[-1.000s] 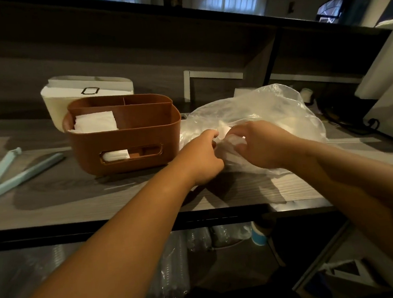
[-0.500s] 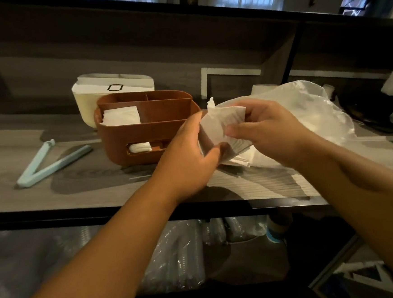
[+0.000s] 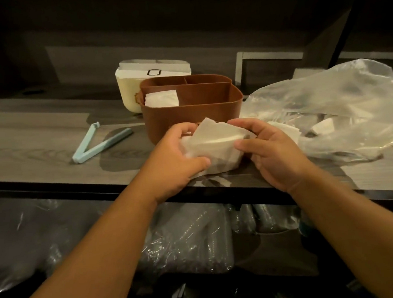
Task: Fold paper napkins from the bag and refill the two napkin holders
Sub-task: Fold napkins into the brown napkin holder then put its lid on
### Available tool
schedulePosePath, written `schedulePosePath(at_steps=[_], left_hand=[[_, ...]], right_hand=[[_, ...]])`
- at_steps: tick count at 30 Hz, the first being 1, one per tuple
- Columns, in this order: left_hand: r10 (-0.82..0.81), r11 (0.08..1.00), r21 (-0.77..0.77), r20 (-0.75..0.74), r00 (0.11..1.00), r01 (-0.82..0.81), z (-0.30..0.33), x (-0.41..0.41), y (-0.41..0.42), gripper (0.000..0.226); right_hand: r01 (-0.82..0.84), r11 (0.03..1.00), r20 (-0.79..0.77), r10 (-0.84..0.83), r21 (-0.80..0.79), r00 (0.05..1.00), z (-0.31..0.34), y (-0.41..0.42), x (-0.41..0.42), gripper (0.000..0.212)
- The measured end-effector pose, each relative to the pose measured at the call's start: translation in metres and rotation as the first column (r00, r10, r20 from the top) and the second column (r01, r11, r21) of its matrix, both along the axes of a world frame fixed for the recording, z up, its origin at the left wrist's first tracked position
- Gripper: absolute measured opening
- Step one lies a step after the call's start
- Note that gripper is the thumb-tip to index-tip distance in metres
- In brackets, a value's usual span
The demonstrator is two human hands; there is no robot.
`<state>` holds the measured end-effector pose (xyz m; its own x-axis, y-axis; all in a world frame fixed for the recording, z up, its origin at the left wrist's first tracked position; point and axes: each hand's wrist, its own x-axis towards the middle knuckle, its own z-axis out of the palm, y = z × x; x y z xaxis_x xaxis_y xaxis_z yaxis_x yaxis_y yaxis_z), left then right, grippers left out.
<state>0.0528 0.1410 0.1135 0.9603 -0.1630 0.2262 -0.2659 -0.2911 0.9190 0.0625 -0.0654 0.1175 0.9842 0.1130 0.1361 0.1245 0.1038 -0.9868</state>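
Both hands hold a white paper napkin [image 3: 216, 145] just above the front edge of the wooden counter. My left hand [image 3: 177, 159] grips its left side and my right hand [image 3: 271, 152] pinches its right side. Behind them stands a brown napkin holder [image 3: 192, 111] with dividers; folded white napkins [image 3: 162, 98] stick up in its left compartment. A cream napkin holder [image 3: 130, 95] sits behind the brown one. To the right lies the clear plastic bag [image 3: 342, 104] with more white napkins inside.
A light blue bag clip [image 3: 96, 145] lies open on the counter [image 3: 37, 142] to the left. A raised back shelf runs behind the holders. Below the counter edge are clear plastic packs [image 3: 193, 238] on a lower shelf.
Both hands drew a napkin out of the bag, then brought it down and toward the counter's front edge, in front of the brown holder.
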Motion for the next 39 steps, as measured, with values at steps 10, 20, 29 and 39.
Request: schedulePosePath(at_steps=[10,20,29,39], left_hand=[[0.08,0.997,0.0,0.058,0.995,-0.08,-0.011,-0.004,-0.007,0.071],[0.131,0.986,-0.121,0.133,0.982,-0.115,-0.004,-0.004,-0.026,0.055],[0.244,0.965,-0.142,0.189,0.951,-0.22,0.007,-0.005,-0.03,0.049],[0.153,0.984,-0.123,0.233,0.96,-0.127,0.011,-0.004,-0.021,0.051]], right_hand=[[-0.005,0.986,0.027,0.01,-0.168,1.0,-0.005,0.001,0.001,0.047],[0.156,0.939,0.151,-0.114,-0.307,0.982,0.005,0.029,-0.011,0.063],[0.204,0.896,0.09,-0.184,-0.394,0.979,0.007,0.026,-0.015,0.061],[0.162,0.891,0.089,-0.137,-0.424,0.987,0.01,0.023,-0.018,0.052]])
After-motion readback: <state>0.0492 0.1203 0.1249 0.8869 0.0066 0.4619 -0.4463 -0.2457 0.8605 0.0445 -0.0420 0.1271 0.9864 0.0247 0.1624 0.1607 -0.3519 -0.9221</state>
